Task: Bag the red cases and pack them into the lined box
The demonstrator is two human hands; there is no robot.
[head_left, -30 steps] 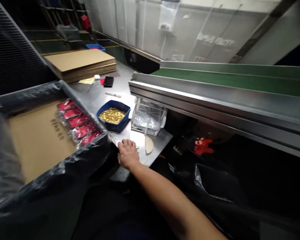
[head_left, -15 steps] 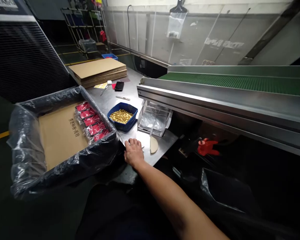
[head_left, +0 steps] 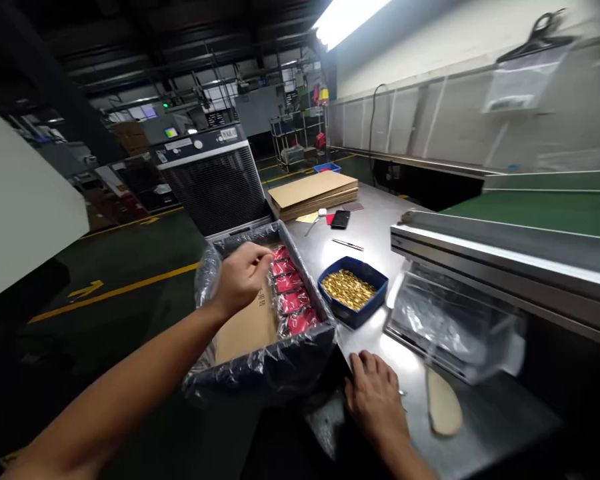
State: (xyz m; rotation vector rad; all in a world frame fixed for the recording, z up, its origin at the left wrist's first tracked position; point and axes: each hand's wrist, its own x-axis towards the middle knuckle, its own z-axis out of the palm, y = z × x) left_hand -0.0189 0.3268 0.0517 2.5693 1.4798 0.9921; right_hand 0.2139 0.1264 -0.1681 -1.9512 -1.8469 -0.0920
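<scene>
My left hand (head_left: 243, 277) is closed, thumb against the bent fingers, above the plastic-lined box (head_left: 260, 373). Whatever it may hold is hidden. Below and beside it, red pieces in clear plastic bags (head_left: 291, 293) lie in a row along the box's right side, on a brown cardboard sheet (head_left: 245, 333). My right hand (head_left: 377, 397) rests palm down on the metal table's front edge, fingers laid out on the surface. A small shiny metal tool (head_left: 403, 393) pokes out beside it, mostly covered. A blue bin of small gold-coloured pieces (head_left: 350, 288) stands just beyond that hand.
A clear plastic holder (head_left: 435, 320) and a cream paddle-shaped piece (head_left: 444, 403) lie to the right, under the green conveyor's metal frame (head_left: 505, 267). Farther back are tweezers (head_left: 347, 245), a black phone (head_left: 341, 219) and stacked cardboard (head_left: 315, 193). A louvred machine (head_left: 215, 187) stands behind the box.
My left hand has come into view over the box. The view has swung left and up. My right hand stays on the table edge beside the metal tool.
</scene>
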